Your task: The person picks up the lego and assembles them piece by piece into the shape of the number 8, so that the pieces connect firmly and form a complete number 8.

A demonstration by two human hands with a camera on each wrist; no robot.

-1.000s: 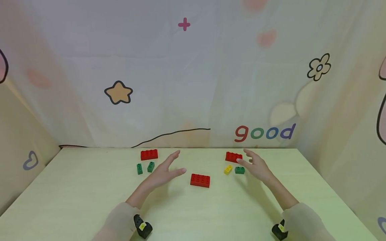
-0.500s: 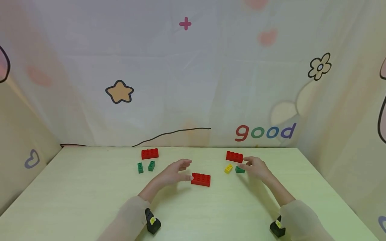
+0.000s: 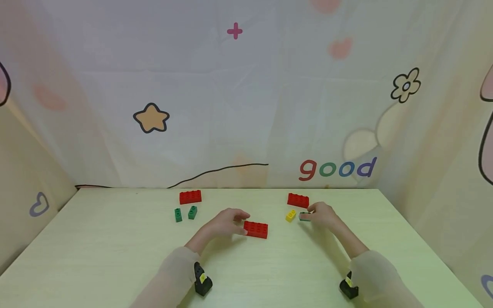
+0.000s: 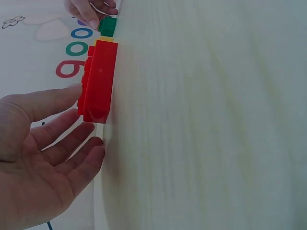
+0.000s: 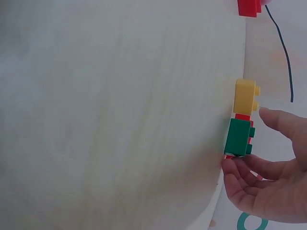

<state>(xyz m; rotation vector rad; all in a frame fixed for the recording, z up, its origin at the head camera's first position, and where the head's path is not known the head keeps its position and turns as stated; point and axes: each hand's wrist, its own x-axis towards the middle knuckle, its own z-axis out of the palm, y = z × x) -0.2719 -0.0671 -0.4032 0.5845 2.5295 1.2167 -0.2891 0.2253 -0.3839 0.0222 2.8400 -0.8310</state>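
Front red brick (image 3: 256, 229): lies midway between left and right edges of table (image 3: 277, 269), short of far edge. Left hand (image 3: 226, 222): curves loosely about left end, thumb and fingers apart, not gripping; contact unclear. Right hand (image 3: 323, 215): straddles green brick (image 5: 238, 137) toward far right corner, fingers parted from thumb, holding nothing. Beside it: yellow brick (image 3: 290, 215). Near far edge: rear red brick (image 3: 298, 200).

Head view: the right hand (image 3: 325, 215) partly covers the green brick (image 5: 237, 137), right of the yellow brick (image 3: 290, 215). Left wrist view: the near red brick (image 4: 101, 80) conceals most of the yellow brick. Right wrist view: the far red brick (image 3: 298, 200), beyond the yellow brick, is mostly hidden; the near red brick is cut off by the top edge.
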